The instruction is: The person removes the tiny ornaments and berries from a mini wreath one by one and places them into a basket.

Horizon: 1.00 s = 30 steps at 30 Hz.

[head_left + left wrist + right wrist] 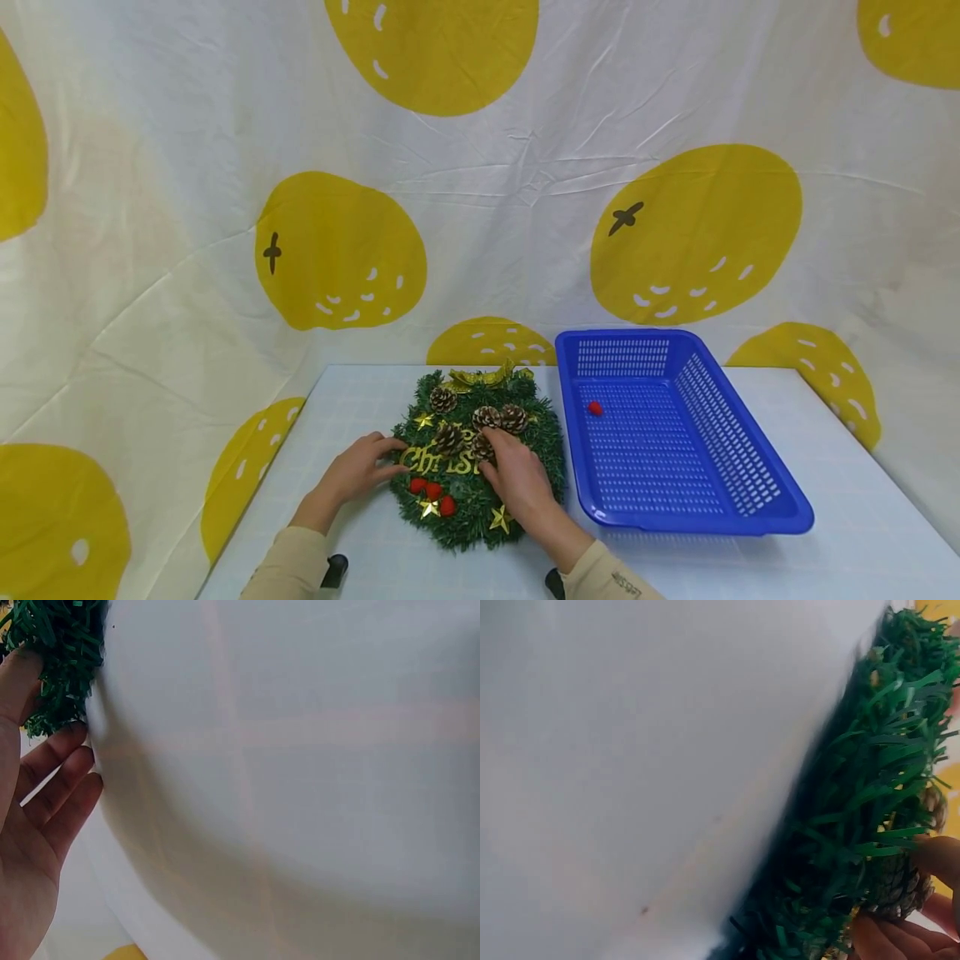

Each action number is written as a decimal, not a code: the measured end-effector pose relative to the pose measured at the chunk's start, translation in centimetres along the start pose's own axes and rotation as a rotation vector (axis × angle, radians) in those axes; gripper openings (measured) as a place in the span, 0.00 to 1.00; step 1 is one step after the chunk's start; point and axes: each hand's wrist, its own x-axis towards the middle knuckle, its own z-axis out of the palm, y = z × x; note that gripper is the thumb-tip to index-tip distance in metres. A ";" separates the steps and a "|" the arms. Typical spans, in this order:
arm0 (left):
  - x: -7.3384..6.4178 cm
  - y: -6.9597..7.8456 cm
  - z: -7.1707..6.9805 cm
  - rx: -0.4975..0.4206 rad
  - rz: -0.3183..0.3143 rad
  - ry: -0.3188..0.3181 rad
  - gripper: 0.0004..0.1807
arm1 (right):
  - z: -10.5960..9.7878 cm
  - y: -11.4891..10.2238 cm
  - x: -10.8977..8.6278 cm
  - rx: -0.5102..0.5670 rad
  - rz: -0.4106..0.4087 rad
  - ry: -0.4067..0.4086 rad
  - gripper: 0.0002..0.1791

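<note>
A green tinsel wreath lies on the table, with gold lettering, several pine cones, gold stars, red berries and a gold bow on it. At its left edge my left hand holds the greenery between thumb and fingers, the other fingertips resting near the table. My right hand reaches over the wreath from the right and pinches a pine cone close to the other cones. The right end of the lettering is hidden behind that hand.
A blue plastic basket stands right of the wreath, with one small red berry inside. The white table ends at the back against a hanging cloth printed with yellow fruit.
</note>
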 end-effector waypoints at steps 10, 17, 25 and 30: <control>-0.1 -0.1 0.0 0.008 0.016 0.020 0.20 | -1.3 -0.9 -0.2 0.025 -0.038 0.065 0.26; -0.1 0.0 0.0 0.021 0.006 0.016 0.20 | -3.2 -1.6 -0.1 0.082 -0.047 0.109 0.28; -0.1 0.4 -0.2 0.034 -0.005 0.014 0.20 | -6.4 -2.3 0.8 0.094 -0.048 0.174 0.28; -0.2 0.3 -0.2 0.042 -0.004 0.011 0.21 | -8.8 -2.5 1.6 0.142 -0.013 0.182 0.27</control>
